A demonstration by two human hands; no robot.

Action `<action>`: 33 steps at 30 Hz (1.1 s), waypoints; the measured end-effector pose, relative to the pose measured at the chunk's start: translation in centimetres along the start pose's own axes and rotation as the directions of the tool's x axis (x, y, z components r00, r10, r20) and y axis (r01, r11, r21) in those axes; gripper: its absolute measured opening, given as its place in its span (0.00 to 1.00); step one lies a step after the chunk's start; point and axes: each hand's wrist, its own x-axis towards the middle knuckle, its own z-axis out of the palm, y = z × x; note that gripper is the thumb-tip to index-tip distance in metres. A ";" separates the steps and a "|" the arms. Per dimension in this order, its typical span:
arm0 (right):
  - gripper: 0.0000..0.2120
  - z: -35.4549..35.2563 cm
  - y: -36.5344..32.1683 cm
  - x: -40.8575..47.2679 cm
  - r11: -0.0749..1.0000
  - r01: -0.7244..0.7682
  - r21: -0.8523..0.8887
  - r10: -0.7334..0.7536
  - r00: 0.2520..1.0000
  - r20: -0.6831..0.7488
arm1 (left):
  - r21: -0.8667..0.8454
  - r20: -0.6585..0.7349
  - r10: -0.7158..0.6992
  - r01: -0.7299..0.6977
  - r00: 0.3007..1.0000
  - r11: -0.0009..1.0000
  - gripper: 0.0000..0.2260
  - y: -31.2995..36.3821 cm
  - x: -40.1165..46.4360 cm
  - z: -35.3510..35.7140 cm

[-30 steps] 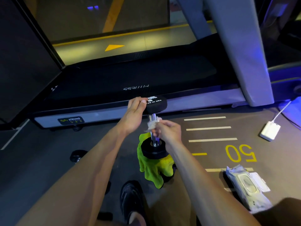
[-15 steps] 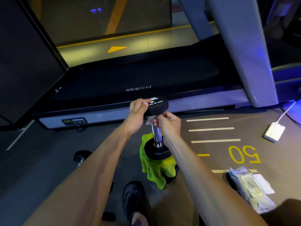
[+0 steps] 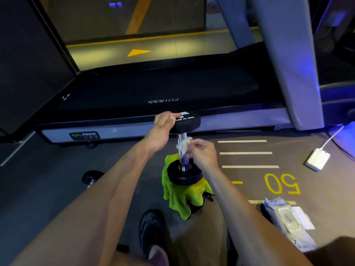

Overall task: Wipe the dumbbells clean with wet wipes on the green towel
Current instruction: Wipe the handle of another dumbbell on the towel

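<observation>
Chrome handle [image 3: 182,160] is being wiped: wet wipe [image 3: 183,145] pinched by right hand [image 3: 203,152], dumbbell [image 3: 184,150] top gripped by left hand [image 3: 160,131]; lower head at 6 o'clock is judged next.

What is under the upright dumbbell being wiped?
The dumbbell stands on end on the green towel, which drapes over something dark. Only a bit of that shows at the towel's lower right edge; what it is cannot be told.

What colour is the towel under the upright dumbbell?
Bright yellow-green towel, seen in the head view.
</observation>
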 end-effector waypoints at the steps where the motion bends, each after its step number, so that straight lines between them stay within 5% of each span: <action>1: 0.09 -0.3 0.7 0.1 0.990 0.012 -0.138 -0.011 1.000 0.013 | -0.005 0.000 -0.002 0.002 1.000 1.000 0.17 -0.1 0.0 -0.1; 8: 0.13 -0.9 2.0 -0.6 0.736 0.124 -0.665 -0.018 0.986 0.164 | 0.004 0.055 0.024 -0.024 0.998 1.000 0.17 -0.6 -0.2 -0.3; 14: 0.10 -0.8 1.9 0.2 0.650 0.193 -0.735 -0.011 0.970 0.244 | 0.020 0.085 0.074 -0.076 0.994 0.997 0.16 -1.3 0.0 -0.1; 19: 0.23 -1.5 2.4 -1.0 0.607 0.234 -0.760 -0.093 0.970 0.225 | 0.020 0.041 0.076 -0.076 0.996 0.997 0.16 -2.2 0.9 -0.7; 26: 0.20 -0.2 3.1 -1.6 0.763 0.110 -0.637 -0.045 0.992 0.118 | 0.162 -0.069 0.195 -0.182 0.978 0.970 0.14 -2.2 0.7 -0.8; 31: 0.14 -0.2 2.4 -1.3 0.787 0.062 -0.614 -0.006 0.996 0.092 | 0.259 0.037 0.142 -0.147 0.989 0.955 0.17 -2.0 -0.2 -1.2; 33: 0.15 0.2 1.6 -1.0 0.891 0.020 -0.453 0.004 0.999 0.052 | 0.250 0.016 0.154 -0.153 0.988 0.956 0.17 -2.0 -0.2 -1.2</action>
